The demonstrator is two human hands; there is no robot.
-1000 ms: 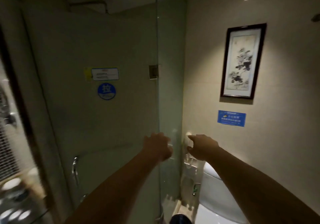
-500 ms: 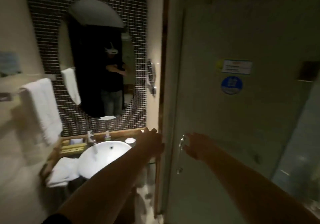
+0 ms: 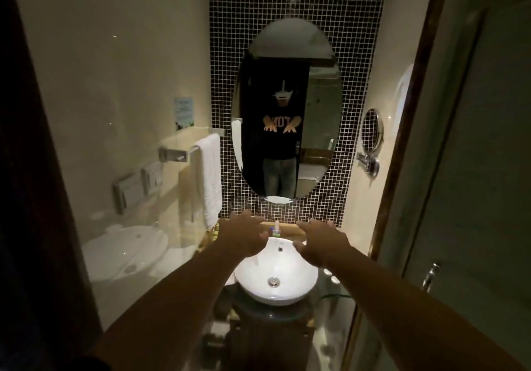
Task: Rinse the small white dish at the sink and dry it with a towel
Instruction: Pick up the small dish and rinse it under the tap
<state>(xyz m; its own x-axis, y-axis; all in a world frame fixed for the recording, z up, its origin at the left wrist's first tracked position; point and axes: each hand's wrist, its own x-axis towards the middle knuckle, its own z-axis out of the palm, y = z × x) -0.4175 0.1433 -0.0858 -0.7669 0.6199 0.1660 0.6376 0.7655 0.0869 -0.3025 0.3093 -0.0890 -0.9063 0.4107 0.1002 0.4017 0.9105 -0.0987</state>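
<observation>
1. Oval mirror (image 3: 287,106), at 12 o'clock above the basin. We use it only to face the counter squarely, and its reflection shows both hands spread.
2. White vessel basin (image 3: 275,275), centre of the field, with its drain visible and no water in the bowl. We judge the step in hand to be reaching in to find and lift the dish before rinsing. It is best done by lowering the hands to counter level, picking the dish up by its rim, and carrying it over the bowl.
3. White towel (image 3: 211,178), hanging on a wall bar at 10 o'clock from the basin. It hangs within easy reach for drying later.
4. Left hand (image 3: 244,235), fingers loosely spread and holding nothing. It hovers over the basin's rim at 11 o'clock and hides whatever tap stands there.
5. Right hand (image 3: 321,244), likewise released and empty, over the rim at 1 o'clock.
6. Small bottle (image 3: 275,228), at 12 o'clock on the ledge, between the two hands.
7. Small white round piece (image 3: 328,271), on the glass counter at 3 o'clock from the basin. It lies just beside the right forearm, below and behind the right hand. We take it to be the dish, though the dim light leaves this uncertain. The right hand is the nearer one and would have to draw back toward 5 o'clock to reach it.
</observation>
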